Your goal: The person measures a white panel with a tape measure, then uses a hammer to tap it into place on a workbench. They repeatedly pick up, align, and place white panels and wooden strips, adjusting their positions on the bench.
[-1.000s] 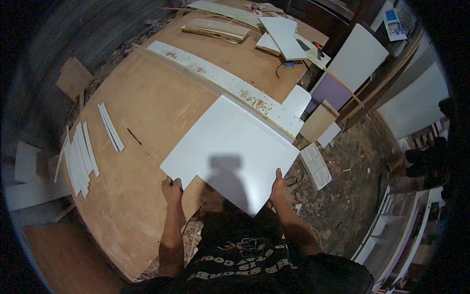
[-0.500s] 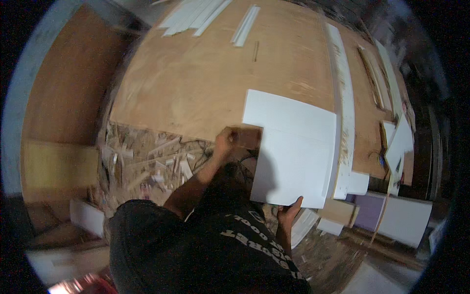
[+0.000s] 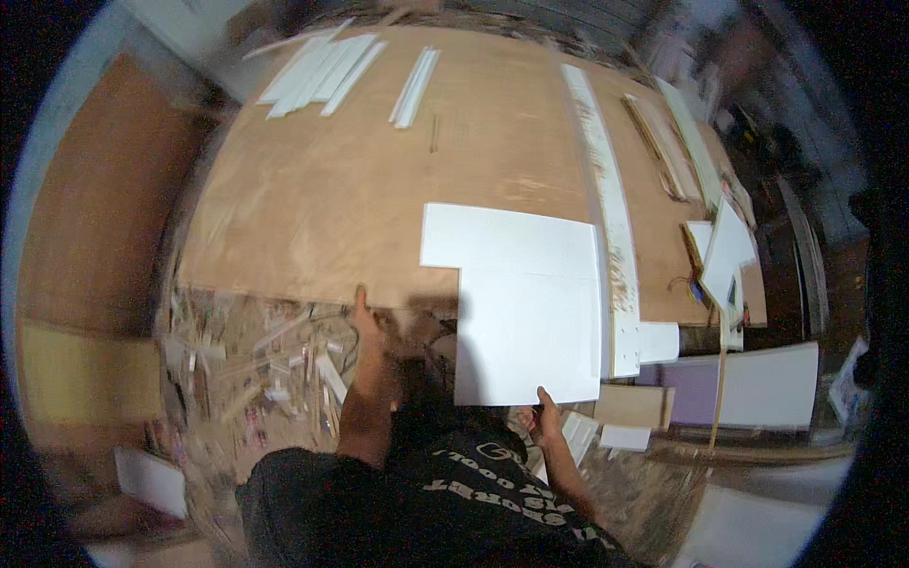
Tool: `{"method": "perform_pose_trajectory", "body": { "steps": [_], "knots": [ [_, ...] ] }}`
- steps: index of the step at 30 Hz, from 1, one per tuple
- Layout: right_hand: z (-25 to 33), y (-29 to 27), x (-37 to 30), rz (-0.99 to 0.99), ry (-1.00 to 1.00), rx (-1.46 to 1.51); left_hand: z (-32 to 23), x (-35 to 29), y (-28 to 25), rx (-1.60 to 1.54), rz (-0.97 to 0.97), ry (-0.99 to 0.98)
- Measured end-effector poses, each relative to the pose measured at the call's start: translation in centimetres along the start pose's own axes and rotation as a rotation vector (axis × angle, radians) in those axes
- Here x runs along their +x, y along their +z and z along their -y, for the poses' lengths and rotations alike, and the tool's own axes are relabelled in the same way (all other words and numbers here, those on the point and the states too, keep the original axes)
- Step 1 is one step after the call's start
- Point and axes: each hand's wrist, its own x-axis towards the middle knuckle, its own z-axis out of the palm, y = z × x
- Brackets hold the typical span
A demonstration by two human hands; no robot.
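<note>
The plywood tabletop (image 3: 312, 189) is filling the frame's upper middle and, in my judgement, is bearing most of the load. The white notched panel (image 3: 530, 312) is lying at centre, its lower part apparently overhanging the near edge. Its right side is running just beside a long white board (image 3: 611, 208); whether they are touching, I am not able to tell. Loose white strips (image 3: 322, 76) are lying at upper left, well apart from the panel. The left hand (image 3: 367, 322) is standing at the tabletop's near edge, a digit pointing up, clear of the panel; I cannot tell whether it is gripping anything. The right hand (image 3: 546, 417) is pinching the panel's lower edge, thumb on top, presumably steadying the overhang. As to containers, I am making out none.
</note>
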Motion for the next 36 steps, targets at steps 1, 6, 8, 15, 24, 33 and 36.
{"method": "perform_pose_trajectory", "body": {
  "steps": [1, 6, 8, 15, 24, 33, 36],
  "knots": [
    [-0.6, 0.3, 0.1, -0.025, -0.028, 0.051, -0.2, 0.3, -0.4, -0.018, 0.08, -0.087],
    [-1.9, 0.7, 0.1, -0.136, -0.095, 0.15, -1.0, 0.6, -3.0, 0.073, 0.144, -0.064],
    [-2.0, 0.8, -0.4, -0.098, -0.158, 0.205, -1.6, 0.1, -4.0, 0.315, -0.083, -0.042],
    [-2.6, -2.0, 1.2, 0.051, -0.144, 0.26, -4.6, -3.8, -2.5, 0.626, 0.192, -0.111],
    [-6.5, -9.3, 7.8, 0.174, -1.265, -1.24, 0.2, -12.3, 14.4, 1.416, 1.039, 0.515],
    [3.1, -5.3, -4.0, 0.289, -0.927, -1.641, 13.0, -8.9, 31.6, 1.998, 0.948, 0.986],
    [4.5, -3.7, -2.3, 0.18, -1.154, -1.599, 15.4, -8.5, 31.7, 2.045, 0.922, 0.975]
  ]
}}
